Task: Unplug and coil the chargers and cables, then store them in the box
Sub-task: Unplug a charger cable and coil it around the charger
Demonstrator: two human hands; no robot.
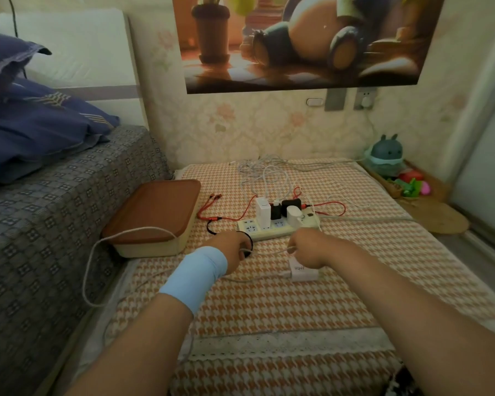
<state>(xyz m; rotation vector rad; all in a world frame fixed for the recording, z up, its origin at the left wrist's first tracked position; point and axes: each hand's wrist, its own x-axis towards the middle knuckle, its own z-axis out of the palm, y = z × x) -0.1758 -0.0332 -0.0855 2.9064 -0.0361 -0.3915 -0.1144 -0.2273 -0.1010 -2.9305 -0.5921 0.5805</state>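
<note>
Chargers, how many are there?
5. Four are plugged into the power strip: tall white charger, small black charger, bigger black charger, rounded white charger. The fifth, a loose white charger, lies on the mat by the right hand. Others may be hidden.

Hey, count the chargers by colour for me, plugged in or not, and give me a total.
White chargers: 3, two on the strip, one loose on the mat
Black chargers: 2, both on the strip
Total: 5
</note>
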